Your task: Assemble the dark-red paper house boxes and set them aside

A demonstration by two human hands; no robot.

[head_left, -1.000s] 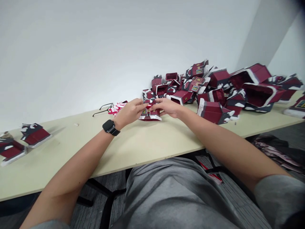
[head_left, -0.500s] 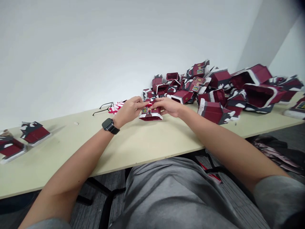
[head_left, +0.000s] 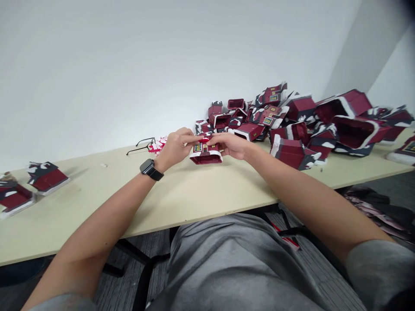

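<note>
A small dark red model house (head_left: 206,159) with yellow windows and a white rim is tilted above the table, its hollow open underside facing me. My left hand (head_left: 177,147) is closed at the house's left side, fingertips against a small bright red piece (head_left: 205,140) on its front. From the right, my right hand (head_left: 231,144) grips the same house, its thumb by the red piece. What the lower fingers do behind the house is hidden. Whether the red piece is fixed to the house, I cannot tell.
A large heap of similar model houses (head_left: 288,151) fills the table's right side. Two more houses (head_left: 48,179) stand at the far left. Black-framed glasses (head_left: 139,150) and red-and-white striped pieces (head_left: 157,145) lie behind my left hand. The pale table (head_left: 194,203) meets a white wall.
Both hands stay on the house with almost the same grip. The house is tipped slightly more, showing a bit more of its open underside. The camera view has shifted slightly.
</note>
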